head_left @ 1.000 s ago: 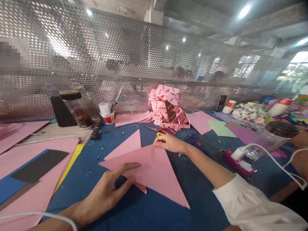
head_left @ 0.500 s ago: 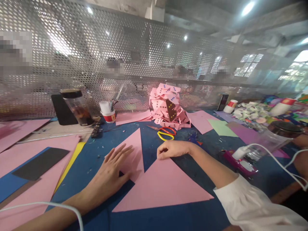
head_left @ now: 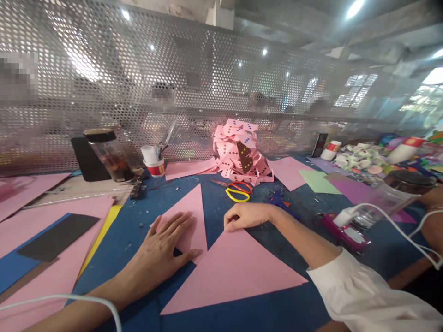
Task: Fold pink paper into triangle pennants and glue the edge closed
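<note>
The front pink triangle (head_left: 235,272) lies on the blue tabletop (head_left: 207,320), its long edge nearest the wearer and its blunt top corner pointing away; a white cable (head_left: 69,296) arcs to its left, low in the view; the left hand (head_left: 159,249) rests just beyond its left slope, palm down with the fingers spread, pressing on a second pink triangle (head_left: 196,207); that second piece sits to the far left of the front triangle and appears to run beneath it; the right hand (head_left: 245,216) is at the front triangle's top corner, thumb and finger pinching the paper there.

Left of the front triangle, well apart, pink sheets (head_left: 41,281) carry a black rectangle (head_left: 58,237), with a yellow sheet (head_left: 98,242) showing along their edge; to its right, beyond the forearm, is a magenta device (head_left: 346,233) with a white plug.

Past the front triangle's top corner lie scissors (head_left: 229,186) with one red and one yellow handle loop; farther behind it rises a heap of dotted pink pieces (head_left: 238,152); far to its left stand a red-and-white cup (head_left: 155,168) and a dark-lidded jar (head_left: 110,159); behind everything on the table stretches a perforated metal screen (head_left: 194,60).
</note>
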The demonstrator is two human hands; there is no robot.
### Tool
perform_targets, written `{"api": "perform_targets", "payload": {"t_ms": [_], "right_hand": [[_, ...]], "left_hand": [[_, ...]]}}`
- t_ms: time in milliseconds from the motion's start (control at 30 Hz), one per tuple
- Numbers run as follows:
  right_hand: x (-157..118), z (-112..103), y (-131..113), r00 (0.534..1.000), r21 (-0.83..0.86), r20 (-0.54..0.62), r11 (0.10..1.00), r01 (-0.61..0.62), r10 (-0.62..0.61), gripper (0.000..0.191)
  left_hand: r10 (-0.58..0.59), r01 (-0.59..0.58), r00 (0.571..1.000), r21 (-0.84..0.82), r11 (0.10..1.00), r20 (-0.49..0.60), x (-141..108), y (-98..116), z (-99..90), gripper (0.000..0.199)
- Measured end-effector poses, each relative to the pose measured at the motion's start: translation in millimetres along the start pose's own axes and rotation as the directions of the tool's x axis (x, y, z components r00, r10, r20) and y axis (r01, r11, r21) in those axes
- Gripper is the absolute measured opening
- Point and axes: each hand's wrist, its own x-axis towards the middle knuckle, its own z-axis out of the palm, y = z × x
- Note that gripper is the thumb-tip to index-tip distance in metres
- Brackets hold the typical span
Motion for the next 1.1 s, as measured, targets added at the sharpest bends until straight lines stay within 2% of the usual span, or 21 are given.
{"api": "perform_targets", "payload": {"t_ms": [167,367,533,700,800,967,1033,1100], "right_hand": [[1.6,1.3,2.0,1.000,-0.010,-0.014,1.000,-0.002,0.002,0.023],[3.1,1.9,3.2,1.000,-0.019,-0.026,1.000,-0.004,0.004,0.024],[4.3,2.0,4.0,0.999,-0.029,-0.035,1.000,-0.008,0.007,0.023],[6.4,2.6,7.8,0.999,-0.018,-0.036,1.000,0.002,-0.002,0.024],[7.4,3.0,9.9,0.999,-0.009,-0.043,1.000,0.009,-0.009,0.023],[6.9,3.0,9.3,0.999,0.006,-0.044,1.000,0.023,-0.022,0.023],[6.7,3.1,8.9,0.999,0.006,-0.045,1.000,0.028,-0.028,0.022],[6.8,3.3,9.0,0.998,0.003,-0.047,0.999,0.034,-0.034,0.022]], "left_hand": [[-0.019,0.019,1.000,-0.056,0.998,0.002,2.0,-1.3,-3.5,0.073],[-0.047,0.042,0.998,-0.159,0.986,-0.028,9.5,-6.4,-10.7,0.053],[-0.144,0.114,0.986,-0.293,0.949,-0.081,15.2,-7.2,-19.6,0.046],[-0.343,0.282,0.937,-0.455,0.845,-0.057,22.6,-6.6,-44.7,0.057],[-0.414,0.334,0.910,-0.567,0.753,-0.015,29.4,-10.0,-64.4,0.062],[-0.434,0.301,0.901,-0.745,0.595,0.018,42.7,-20.2,-90.7,0.068],[-0.441,0.269,0.897,-0.765,0.586,-0.023,49.1,-24.9,-98.8,0.069],[-0.440,0.233,0.894,-0.746,0.624,-0.090,57.0,-28.6,-106.9,0.069]]}}
